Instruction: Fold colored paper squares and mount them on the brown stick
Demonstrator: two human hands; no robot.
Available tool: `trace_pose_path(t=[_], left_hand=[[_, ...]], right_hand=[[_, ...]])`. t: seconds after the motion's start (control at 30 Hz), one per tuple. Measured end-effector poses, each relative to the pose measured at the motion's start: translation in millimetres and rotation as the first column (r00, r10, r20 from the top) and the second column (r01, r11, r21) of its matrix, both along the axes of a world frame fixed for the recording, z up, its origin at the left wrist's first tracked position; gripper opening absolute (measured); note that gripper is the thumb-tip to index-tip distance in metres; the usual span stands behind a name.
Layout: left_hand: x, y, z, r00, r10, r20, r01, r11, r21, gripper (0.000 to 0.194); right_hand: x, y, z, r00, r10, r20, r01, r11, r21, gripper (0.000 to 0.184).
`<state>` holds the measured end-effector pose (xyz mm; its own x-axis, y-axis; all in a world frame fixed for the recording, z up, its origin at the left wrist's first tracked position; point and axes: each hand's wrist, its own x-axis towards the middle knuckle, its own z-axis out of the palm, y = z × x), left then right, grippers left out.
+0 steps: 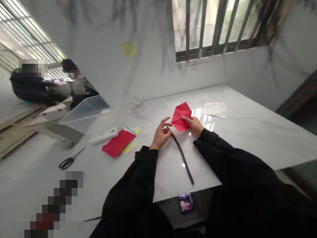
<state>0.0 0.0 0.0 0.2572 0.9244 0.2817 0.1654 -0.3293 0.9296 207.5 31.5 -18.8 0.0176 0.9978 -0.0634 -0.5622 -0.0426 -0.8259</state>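
Observation:
My right hand (195, 126) is closed on a folded sheet of red paper (182, 115), thumb on top, with crease lines showing across it. The paper is held above the white tabletop. To its left, my left hand (161, 135) has thumb and a fingertip closed at the far end of a thin, slightly bent brown stick (182, 153); its other fingers are spread towards the paper. The stick runs from there towards the table's near edge. How firmly the fingers grip it is hard to see.
Left of my hands, red sheets (119, 142) overlap yellow ones (130, 146), beside a white power strip (104, 135). Black scissors (68, 162) and a clear plastic bin (81, 115) are farther left. Pale paper (214, 109) lies at the right. Two people sit in the background.

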Motion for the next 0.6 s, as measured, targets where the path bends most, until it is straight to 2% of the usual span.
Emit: trace_pose_path(t=[0.1, 0.2, 0.27, 0.5, 0.6], left_hand=[[3.0, -5.3, 3.1, 1.000, 0.005, 0.023, -0.006, 1.000, 0.015, 0.065], [4.8, -8.3, 7.0, 0.999, 0.035, 0.040, -0.035, 0.999, 0.000, 0.042], [5.5, -8.9, 9.1, 0.997, 0.056, 0.051, -0.055, 0.998, -0.016, 0.033], [7.7, -7.5, 9.5, 0.987, 0.092, 0.129, -0.087, 0.995, -0.039, 0.036], [8.6, -7.9, 10.8, 0.982, 0.099, 0.160, -0.093, 0.995, -0.049, 0.050]], right_hand=[[-0.7, 0.4, -3.2, 0.998, 0.004, 0.070, -0.006, 1.000, 0.025, 0.033], [-0.9, 1.7, -7.0, 0.989, 0.010, 0.150, -0.018, 0.998, 0.054, 0.038], [-0.7, 2.5, -8.9, 0.982, 0.016, 0.189, -0.030, 0.997, 0.072, 0.041], [0.0, 0.5, -7.0, 0.951, 0.073, 0.302, -0.106, 0.990, 0.094, 0.046], [-0.6, -0.5, -5.5, 0.932, 0.066, 0.358, -0.107, 0.990, 0.097, 0.047]])
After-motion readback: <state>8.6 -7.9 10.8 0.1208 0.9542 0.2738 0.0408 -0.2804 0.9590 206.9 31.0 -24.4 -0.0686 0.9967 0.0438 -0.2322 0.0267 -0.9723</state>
